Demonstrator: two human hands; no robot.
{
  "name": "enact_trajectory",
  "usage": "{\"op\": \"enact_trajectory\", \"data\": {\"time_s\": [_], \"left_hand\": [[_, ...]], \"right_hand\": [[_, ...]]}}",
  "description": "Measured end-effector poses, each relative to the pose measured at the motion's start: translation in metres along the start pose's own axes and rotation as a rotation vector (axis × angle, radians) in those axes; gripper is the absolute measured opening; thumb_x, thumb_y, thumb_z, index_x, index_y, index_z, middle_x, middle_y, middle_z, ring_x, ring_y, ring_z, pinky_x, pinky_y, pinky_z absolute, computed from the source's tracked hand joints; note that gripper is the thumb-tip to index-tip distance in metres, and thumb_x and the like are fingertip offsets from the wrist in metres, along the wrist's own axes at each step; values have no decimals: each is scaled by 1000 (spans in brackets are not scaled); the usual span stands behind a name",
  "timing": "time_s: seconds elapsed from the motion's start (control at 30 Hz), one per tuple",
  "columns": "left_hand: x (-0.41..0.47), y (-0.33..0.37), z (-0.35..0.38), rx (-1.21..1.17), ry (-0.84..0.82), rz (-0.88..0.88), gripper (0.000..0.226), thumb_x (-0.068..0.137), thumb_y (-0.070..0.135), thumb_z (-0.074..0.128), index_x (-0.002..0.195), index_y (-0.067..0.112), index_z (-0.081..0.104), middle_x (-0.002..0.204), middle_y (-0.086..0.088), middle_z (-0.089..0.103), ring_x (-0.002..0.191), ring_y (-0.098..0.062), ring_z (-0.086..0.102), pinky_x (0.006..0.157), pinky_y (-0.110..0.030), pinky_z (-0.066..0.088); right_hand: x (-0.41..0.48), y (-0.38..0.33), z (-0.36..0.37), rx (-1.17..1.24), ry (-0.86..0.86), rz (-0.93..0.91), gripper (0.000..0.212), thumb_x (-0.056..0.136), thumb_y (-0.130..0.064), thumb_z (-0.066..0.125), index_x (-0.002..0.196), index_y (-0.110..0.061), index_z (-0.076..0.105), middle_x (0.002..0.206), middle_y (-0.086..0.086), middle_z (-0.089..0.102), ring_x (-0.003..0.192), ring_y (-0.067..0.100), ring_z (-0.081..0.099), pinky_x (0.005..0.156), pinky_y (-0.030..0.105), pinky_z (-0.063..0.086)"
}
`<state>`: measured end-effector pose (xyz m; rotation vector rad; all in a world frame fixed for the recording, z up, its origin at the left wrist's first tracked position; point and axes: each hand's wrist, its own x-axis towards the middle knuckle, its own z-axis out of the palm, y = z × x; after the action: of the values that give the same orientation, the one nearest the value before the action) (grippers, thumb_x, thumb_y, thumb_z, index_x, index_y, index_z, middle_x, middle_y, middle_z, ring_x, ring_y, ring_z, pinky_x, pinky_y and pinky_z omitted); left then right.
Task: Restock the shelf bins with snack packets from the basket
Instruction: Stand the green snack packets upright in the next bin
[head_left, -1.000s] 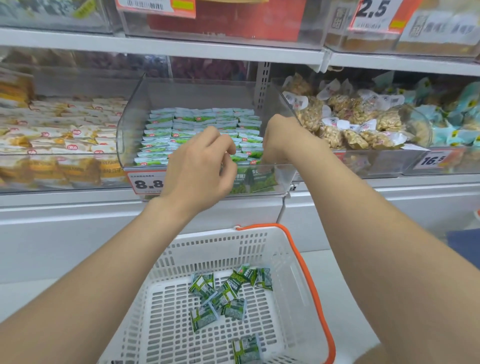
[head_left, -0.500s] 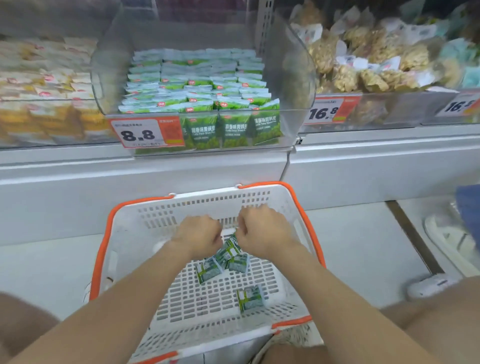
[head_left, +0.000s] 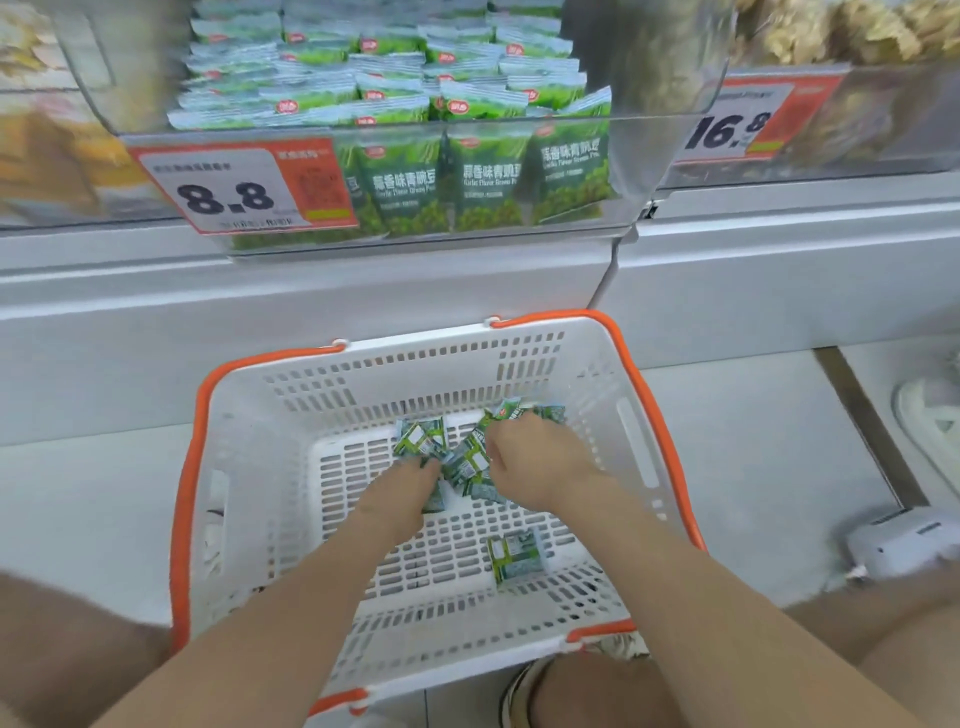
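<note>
Head view looks down past a grey shelf ledge (head_left: 311, 291) to a pale floor (head_left: 78, 493), where a white slotted shopping basket (head_left: 426, 374) with an orange rim stands just in front of the shelf, between the person's bare knees. Above the ledge a clear plastic bin (head_left: 670, 62) is packed with rows of green garlic-pea packets (head_left: 405, 182), the front row upright against its front wall. A neighbouring bin (head_left: 857, 119) to the right holds pale brown snacks. Both forearms reach forward and down into the basket, converging near its middle. The right hand (head_left: 535, 462) is palm down with its fingers curled round a bunch of small green packets (head_left: 511, 410), whose ends stick out beyond the knuckles. The left hand (head_left: 400, 493) lies palm down just beside it, its fingers pushed into the loose pile of packets (head_left: 421, 436) on the basket floor. Its fingertips are hidden, so whether it grips any cannot be told. An orange-and-white price tag reading 8.8 (head_left: 228, 189) is fixed to the front of the pea bin, and another reading 16.8 (head_left: 732, 124) to the bin at the right. One lone packet (head_left: 517, 553) lies flat nearer the person, apart from the pile.
</note>
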<state>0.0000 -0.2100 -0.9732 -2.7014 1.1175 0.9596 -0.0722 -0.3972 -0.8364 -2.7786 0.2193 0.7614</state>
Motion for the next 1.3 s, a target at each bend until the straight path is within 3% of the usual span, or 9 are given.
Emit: {"op": "enact_trajectory", "data": {"time_s": [0.1,0.23,0.37,0.47,0.7,0.83,1.03,1.17,1.3], "left_hand": [[-7,-11,-11,-483,-50,-105,31,83,10,75,105,17,55,105,-11,65,80,-23,60,63,-35,50],[-38,-7,-60,-1290,-188,-156,36,89,-4,70,123,-3,59,112,-20,70,94,-35,73,80,-41,64],[-81,1,-128,-1544,-83,72,45,86,-10,60,130,-1,62,123,-26,71,112,-35,72,98,-47,59],[-117,5,-180,-1456,87,209,46,80,-3,72,125,5,68,123,-20,71,111,-31,72,98,-46,59],[-177,1,-263,-1378,507,222,57,62,5,94,111,-1,65,98,-32,70,79,-36,76,82,-51,64],[-192,10,-288,-1294,771,234,40,69,4,95,99,7,70,75,-3,69,66,-25,70,70,-44,65],[-199,-2,-332,-535,1535,136,6,87,26,71,88,24,66,84,6,61,78,-16,58,70,-34,47],[-174,-25,-367,-237,1472,-48,25,84,20,59,108,17,65,124,-6,54,115,-31,51,95,-44,43],[-153,-48,-403,-69,1242,-207,37,86,20,57,122,15,61,141,-13,48,132,-37,42,106,-51,36]], "right_hand": [[3,-1,7,44,-155,-18,22,97,-7,50,113,-5,65,101,16,68,90,36,66,83,53,60],[2,-6,6,287,-158,-70,53,99,-14,61,150,-16,45,139,13,58,116,32,62,94,46,55],[-12,-21,-30,674,117,-148,26,87,-24,80,111,-23,70,103,4,74,91,21,71,81,43,59],[-29,-37,-68,853,294,-140,20,78,-28,87,92,-24,73,79,2,77,76,19,75,76,46,61],[-79,-76,-149,1211,506,-238,30,83,-24,88,107,-13,75,83,9,78,79,24,76,77,49,63],[-84,-99,-174,1156,726,-263,30,84,-24,86,92,-2,67,66,11,64,63,18,59,63,51,55],[-55,-121,-248,983,1036,-286,20,87,-26,77,80,-17,60,70,-5,64,64,17,62,63,34,52],[1,-138,-297,740,1002,-186,36,89,-31,75,75,-15,46,68,0,48,66,22,45,61,37,38],[66,-151,-327,656,895,-54,32,94,-28,75,108,-6,57,97,12,62,98,31,57,73,36,44]]}}
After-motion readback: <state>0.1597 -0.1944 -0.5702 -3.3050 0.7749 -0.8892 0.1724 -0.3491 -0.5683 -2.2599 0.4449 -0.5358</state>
